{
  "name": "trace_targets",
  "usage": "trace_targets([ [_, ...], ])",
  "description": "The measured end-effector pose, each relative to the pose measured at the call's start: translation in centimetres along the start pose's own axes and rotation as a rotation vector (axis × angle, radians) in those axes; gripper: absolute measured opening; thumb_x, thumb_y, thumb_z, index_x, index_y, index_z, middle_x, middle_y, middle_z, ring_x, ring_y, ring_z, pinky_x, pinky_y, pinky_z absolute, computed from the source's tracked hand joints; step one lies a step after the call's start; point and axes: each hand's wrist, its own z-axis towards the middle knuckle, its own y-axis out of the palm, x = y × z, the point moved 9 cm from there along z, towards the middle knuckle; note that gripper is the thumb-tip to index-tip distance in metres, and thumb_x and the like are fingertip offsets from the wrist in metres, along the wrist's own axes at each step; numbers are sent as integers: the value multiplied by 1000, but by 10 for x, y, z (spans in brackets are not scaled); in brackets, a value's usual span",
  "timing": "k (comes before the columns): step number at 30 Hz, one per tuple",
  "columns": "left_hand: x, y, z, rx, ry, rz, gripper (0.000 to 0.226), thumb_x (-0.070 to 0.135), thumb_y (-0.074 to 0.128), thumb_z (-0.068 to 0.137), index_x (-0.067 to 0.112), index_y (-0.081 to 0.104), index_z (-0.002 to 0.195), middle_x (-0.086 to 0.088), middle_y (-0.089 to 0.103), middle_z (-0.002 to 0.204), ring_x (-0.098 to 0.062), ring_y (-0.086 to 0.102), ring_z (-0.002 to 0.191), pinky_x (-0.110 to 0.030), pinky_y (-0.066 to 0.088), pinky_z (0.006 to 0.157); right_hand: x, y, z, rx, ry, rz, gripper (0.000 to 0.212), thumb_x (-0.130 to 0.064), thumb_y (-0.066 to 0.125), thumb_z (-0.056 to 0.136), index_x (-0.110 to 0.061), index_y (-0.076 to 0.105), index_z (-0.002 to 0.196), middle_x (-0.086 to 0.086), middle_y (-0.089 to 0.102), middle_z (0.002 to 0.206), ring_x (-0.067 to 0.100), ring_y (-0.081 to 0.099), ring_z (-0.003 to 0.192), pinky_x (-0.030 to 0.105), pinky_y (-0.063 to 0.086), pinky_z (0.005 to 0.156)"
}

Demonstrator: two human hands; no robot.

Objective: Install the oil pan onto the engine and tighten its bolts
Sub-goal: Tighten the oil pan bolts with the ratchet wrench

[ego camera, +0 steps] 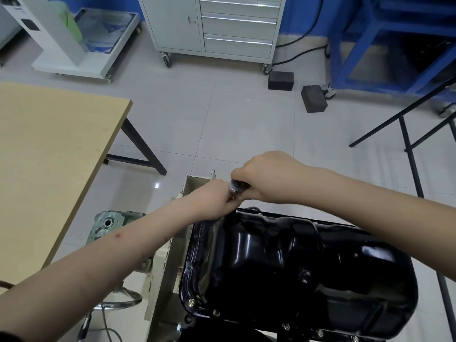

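A glossy black oil pan [296, 265] lies on the engine, held in a cream stand [170, 265]. Small bolts [191, 303] sit along its near flange. Over the pan's far left corner my right hand [266, 176] is closed on the handle of a chrome ratchet wrench [236, 187]. My left hand [214, 199] sits just under the ratchet head, fingers curled around the tool's lower part at the flange. The bolt under the tool is hidden by my hands.
A wooden table [49, 156] stands to the left. A grey drawer cabinet [222, 28] and a blue rack [394, 45] line the far wall. Two black blocks [313, 98] lie on the tiled floor. Black frame legs [409, 149] rise at right.
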Motion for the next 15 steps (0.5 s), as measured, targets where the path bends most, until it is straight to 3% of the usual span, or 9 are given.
trace_targets([
  [2, 3, 2, 1, -12, 19, 36, 25, 19, 42, 96, -1, 56, 88, -23, 63, 89, -34, 55, 87, -32, 36, 71, -10, -3, -3, 39, -175, -160, 13, -23, 46, 92, -26, 52, 103, -6, 55, 94, 19, 49, 92, 24, 33, 68],
  [4, 5, 3, 1, -19, 34, 56, 27, 18, 42, 96, -3, 57, 93, -23, 62, 94, -33, 54, 91, -28, 34, 71, -17, -4, -4, 84, -258, -229, 18, -18, 43, 92, -25, 53, 106, -7, 58, 103, 18, 50, 103, 26, 31, 86],
  [8, 0, 4, -3, -56, 35, 28, 20, 18, 41, 95, 5, 50, 83, -13, 57, 79, -28, 51, 77, -31, 35, 65, -13, -4, -2, 87, -118, -119, 27, -35, 46, 93, -17, 50, 111, 3, 63, 100, 23, 49, 79, 28, 30, 65],
  [11, 0, 2, -2, -60, 36, 5, 23, 10, 42, 90, 17, 39, 68, 0, 47, 67, -22, 43, 69, -25, 25, 56, -2, 2, -5, 65, 77, 65, 42, -47, 50, 89, -12, 44, 111, 8, 60, 101, 27, 47, 77, 30, 20, 51],
  [15, -4, -7, -3, 84, -18, 2, 24, 18, 45, 91, 2, 52, 75, -19, 60, 75, -26, 47, 67, -27, 23, 53, 12, 6, -8, 76, 188, 162, 37, -48, 48, 89, -13, 45, 102, 8, 59, 100, 22, 38, 73, 29, 28, 58],
])
